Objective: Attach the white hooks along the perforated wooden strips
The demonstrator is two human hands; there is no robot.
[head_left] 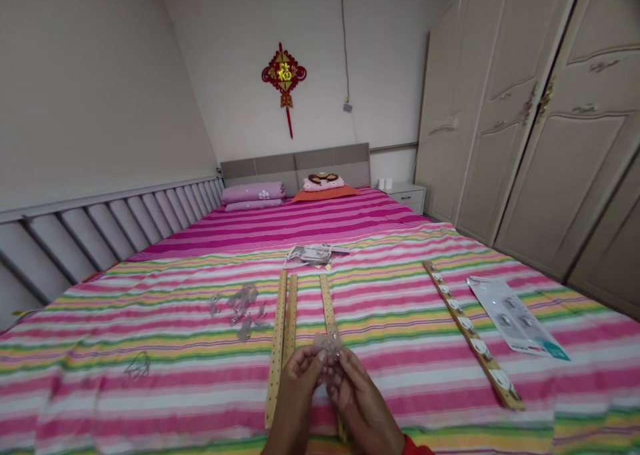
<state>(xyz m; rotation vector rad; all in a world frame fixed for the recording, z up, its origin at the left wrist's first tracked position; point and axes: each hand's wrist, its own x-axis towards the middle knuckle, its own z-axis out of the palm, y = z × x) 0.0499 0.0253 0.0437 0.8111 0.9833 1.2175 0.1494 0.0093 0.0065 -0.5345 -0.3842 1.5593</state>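
My left hand and my right hand meet at the lower middle, fingertips pinched on a small clear adhesive hook with a shiny metal part. Fingers hide some of it. Beneath them lies a perforated wooden strip, partly covered by the hands. Two more perforated strips lie side by side just left of it. Further left is a loose pile of similar clear hooks. On the right, another wooden strip carries a row of round white pieces with metal bits.
A blister pack with round metallic pieces lies far right. Clear packaging sits beyond the strips. A thin wire-like tangle rests at left on the striped bedsheet. A bed rail borders the left; wardrobes stand right.
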